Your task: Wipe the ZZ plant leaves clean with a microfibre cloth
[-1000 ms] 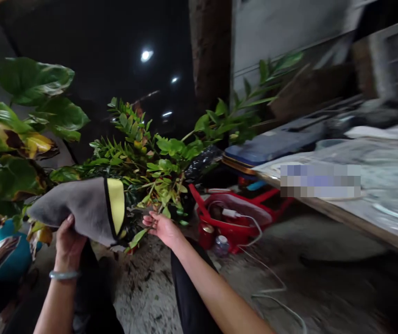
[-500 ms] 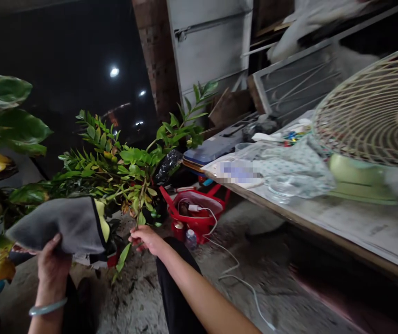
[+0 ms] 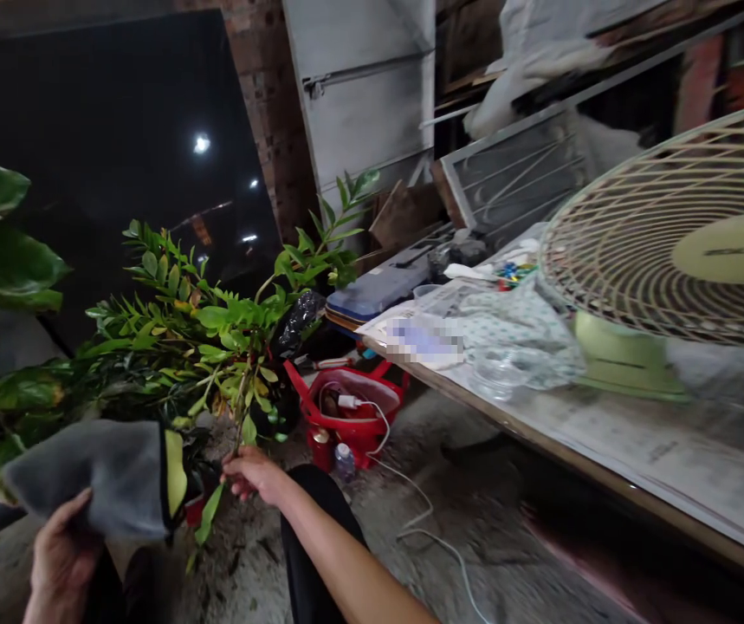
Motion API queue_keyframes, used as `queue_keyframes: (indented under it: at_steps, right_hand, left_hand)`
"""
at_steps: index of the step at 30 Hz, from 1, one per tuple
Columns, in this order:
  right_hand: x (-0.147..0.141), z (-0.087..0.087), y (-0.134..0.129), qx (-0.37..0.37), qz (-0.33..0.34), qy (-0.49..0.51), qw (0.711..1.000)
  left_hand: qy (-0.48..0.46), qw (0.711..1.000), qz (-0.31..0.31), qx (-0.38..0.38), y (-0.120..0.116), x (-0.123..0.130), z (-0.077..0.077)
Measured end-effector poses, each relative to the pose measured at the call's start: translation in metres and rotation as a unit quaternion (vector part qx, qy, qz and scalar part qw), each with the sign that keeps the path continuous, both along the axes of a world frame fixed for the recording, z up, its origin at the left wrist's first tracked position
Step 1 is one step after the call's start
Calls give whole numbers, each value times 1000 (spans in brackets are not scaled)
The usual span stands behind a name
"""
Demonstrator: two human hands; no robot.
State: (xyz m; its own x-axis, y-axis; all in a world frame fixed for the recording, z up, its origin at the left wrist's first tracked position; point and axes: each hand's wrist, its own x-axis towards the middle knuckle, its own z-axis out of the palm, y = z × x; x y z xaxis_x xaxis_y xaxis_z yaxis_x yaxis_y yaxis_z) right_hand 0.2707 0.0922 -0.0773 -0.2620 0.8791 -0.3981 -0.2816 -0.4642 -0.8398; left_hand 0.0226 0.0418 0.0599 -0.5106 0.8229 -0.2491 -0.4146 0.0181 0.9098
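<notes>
My left hand (image 3: 66, 546) is closed on a grey cloth (image 3: 102, 472) with a yellow edge, its thumb lying on top and the other fingers hidden beneath. A leafy plant stem (image 3: 242, 412) is pinched in my right hand (image 3: 255, 475), with a few leaves hanging below the fingers. That stem reaches up into a bushy green potted plant (image 3: 216, 329), some of whose leaves are yellowed. Larger glossy leaves (image 3: 11, 260) stand at the far left, partly cut off by the frame.
Right of the plant, a red bag (image 3: 352, 420) with a white charger and cable sits on the floor beside a small bottle (image 3: 344, 461). A table (image 3: 605, 451) at right bears a green fan (image 3: 657, 251), a blue case (image 3: 378, 290) and a spotted cloth (image 3: 514, 334).
The view has shifted, so the table and fan appear further left. Both hands sit slightly lower and further left in view, still holding the cloth and the stem.
</notes>
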Motion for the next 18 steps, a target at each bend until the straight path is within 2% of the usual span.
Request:
queue_keyframes:
  at_steps: [2, 4, 6, 8, 10, 12, 15, 18]
  right_hand:
    - [1, 1, 1, 6, 8, 22, 1000]
    - [0, 1, 2, 6, 17, 53, 998]
    - [-1, -1, 3, 4, 18, 75, 997]
    - [-3, -3, 5, 1, 14, 79, 997]
    - [-3, -5, 5, -3, 14, 75, 997]
    - [-3, -5, 6, -8, 23, 67, 997]
    - [-2, -3, 7, -7, 33, 57, 998]
    - [-3, 0, 8, -7, 31, 32, 999]
  left_hand:
    - [-21, 999, 14, 38, 12, 2, 19]
    - [-2, 999, 7, 54, 23, 12, 23]
    - [38, 999, 2, 17, 27, 24, 8]
    - [77, 995, -27, -50, 20, 31, -19]
    - [86, 987, -82, -112, 5, 29, -44]
    - [61, 981, -113, -145, -10, 17, -57]
    - [25, 989, -54, -139, -19, -14, -51]
    - [39, 997, -19, -67, -6, -40, -39]
